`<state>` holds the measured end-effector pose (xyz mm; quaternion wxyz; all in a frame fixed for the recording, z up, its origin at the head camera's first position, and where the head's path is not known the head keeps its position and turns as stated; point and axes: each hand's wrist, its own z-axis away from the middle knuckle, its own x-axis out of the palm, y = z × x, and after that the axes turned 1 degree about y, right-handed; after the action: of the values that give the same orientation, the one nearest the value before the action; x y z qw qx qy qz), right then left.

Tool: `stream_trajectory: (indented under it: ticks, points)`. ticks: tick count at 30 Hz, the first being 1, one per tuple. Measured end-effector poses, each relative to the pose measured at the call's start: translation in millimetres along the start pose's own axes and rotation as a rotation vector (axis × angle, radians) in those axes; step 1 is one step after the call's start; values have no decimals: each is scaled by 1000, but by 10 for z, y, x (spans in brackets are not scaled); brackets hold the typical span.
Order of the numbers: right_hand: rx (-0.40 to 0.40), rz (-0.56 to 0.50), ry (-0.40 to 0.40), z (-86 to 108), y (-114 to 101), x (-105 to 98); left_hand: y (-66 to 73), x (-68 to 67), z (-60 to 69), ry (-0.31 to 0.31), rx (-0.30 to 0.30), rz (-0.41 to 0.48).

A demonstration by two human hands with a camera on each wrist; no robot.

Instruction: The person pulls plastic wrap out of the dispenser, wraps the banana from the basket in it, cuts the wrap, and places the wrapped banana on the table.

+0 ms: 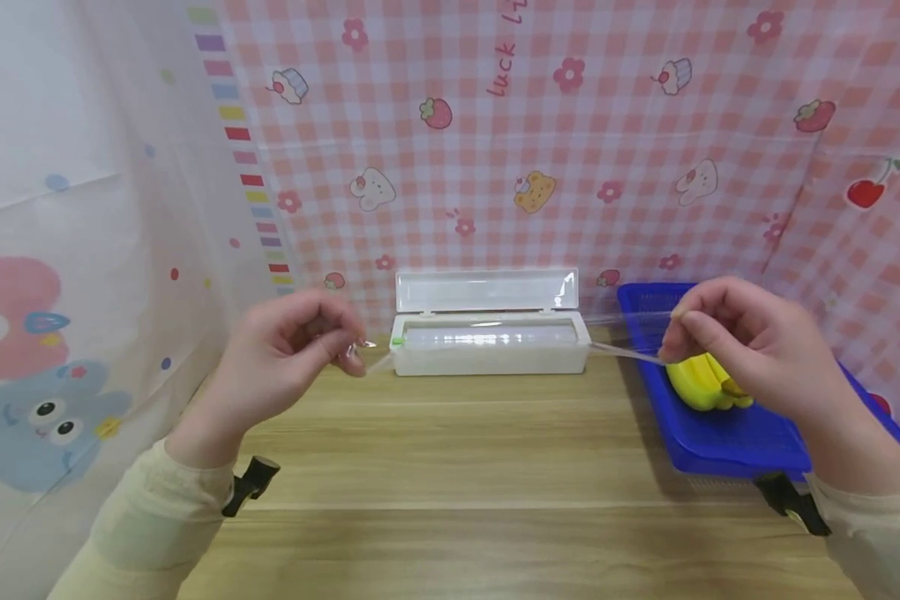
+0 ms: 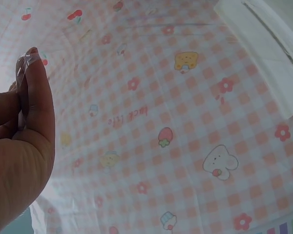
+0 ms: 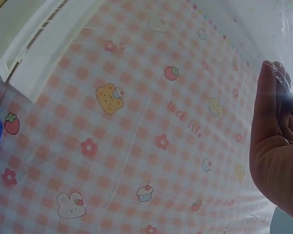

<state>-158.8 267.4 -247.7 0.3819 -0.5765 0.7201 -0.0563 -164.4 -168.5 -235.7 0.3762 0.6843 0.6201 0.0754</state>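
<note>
A sheet of clear cling film stretches between my two raised hands, in front of a white wrap dispenser box whose lid stands up. A shiny roll lies inside the box. On the left, my left hand pinches one side of the film; crumpled film shows at its fingertips in the left wrist view. My right hand pinches the other side above the bananas. The right wrist view shows film running up from those fingertips. Most of the transparent sheet is hard to see.
A blue basket holding the yellow bananas stands at the right on the wooden table. A pink checked cloth hangs behind the box, and a white printed cloth hangs at the left.
</note>
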Motion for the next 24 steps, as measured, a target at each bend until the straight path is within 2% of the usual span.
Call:
stream_trajectory:
  ticks: [5,11,14,17,24]
  points:
    - [9,8,-11,106,8,25,-13,43,99,-7,-9,-10]
    - [28,-54,-56,208,-2,63,-35,94,210,-15,-20,8]
    - [19,10,-73,246,-23,76,-46,114,258,-15,-16,11]
    - [12,69,-96,280,-36,77,-46,122,302,-18,-36,-16]
    - [3,29,-160,366,-11,102,-78,155,420,-14,-45,3]
